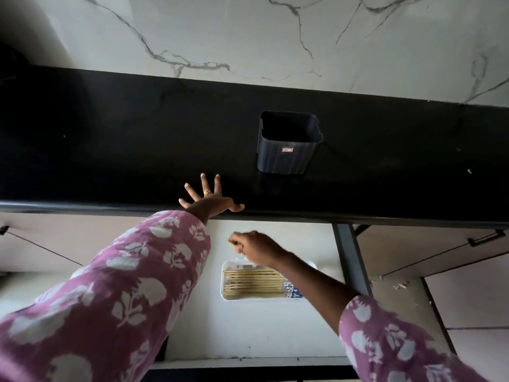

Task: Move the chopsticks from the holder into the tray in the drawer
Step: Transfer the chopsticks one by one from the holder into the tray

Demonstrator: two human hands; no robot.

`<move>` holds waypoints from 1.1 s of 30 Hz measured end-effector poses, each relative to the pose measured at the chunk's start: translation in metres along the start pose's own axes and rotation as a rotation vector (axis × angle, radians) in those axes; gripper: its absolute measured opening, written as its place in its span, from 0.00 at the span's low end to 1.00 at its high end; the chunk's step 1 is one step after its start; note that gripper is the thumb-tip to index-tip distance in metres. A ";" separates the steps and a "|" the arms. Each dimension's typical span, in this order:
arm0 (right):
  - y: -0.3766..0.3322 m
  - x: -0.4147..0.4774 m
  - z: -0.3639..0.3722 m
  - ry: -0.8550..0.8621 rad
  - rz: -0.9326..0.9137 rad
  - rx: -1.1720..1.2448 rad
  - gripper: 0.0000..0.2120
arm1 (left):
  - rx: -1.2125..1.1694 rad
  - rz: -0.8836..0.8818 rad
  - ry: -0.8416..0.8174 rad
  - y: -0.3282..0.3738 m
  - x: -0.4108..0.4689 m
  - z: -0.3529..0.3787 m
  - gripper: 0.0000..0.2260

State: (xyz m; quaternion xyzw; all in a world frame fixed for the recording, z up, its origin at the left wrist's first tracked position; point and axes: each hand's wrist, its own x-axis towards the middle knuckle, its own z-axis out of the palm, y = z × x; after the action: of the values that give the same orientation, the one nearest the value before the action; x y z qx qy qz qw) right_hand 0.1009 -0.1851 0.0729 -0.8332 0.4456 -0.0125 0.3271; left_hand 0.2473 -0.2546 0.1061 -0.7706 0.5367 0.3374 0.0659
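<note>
Only one label in my view: a small red sticker point(287, 150) on the front wall of the dark ribbed holder point(283, 158) standing on the black worktop point(110, 150). It has pale marks on it, too small and blurred for me to read any word or number. The chopsticks point(252, 282) in the white tray point(223, 279) show a blue-and-white pattern at one end, no legible text.

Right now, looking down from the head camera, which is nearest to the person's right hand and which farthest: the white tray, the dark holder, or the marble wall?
1. White tray: just below the right hand, in the open drawer, chopsticks lying in it.
2. Dark holder: above the hand, standing on the black counter.
3. Marble wall: behind the counter, farthest.
</note>
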 end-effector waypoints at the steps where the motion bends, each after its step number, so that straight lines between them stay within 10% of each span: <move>1: 0.000 -0.001 0.013 -0.058 -0.019 -0.078 0.12 | -0.002 -0.007 -0.004 0.001 0.000 0.000 0.47; 7: 0.010 -0.002 0.074 -0.254 -0.074 -0.338 0.13 | 0.011 -0.024 -0.009 0.004 -0.001 -0.002 0.46; 33: 0.021 -0.004 0.099 -0.204 0.230 -0.112 0.11 | -0.023 -0.030 -0.005 0.002 0.003 0.001 0.48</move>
State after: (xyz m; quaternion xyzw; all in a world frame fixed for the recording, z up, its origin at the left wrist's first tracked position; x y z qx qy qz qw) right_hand 0.1137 -0.1378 -0.0155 -0.7906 0.5026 0.1347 0.3228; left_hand 0.2457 -0.2577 0.1045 -0.7783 0.5211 0.3445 0.0635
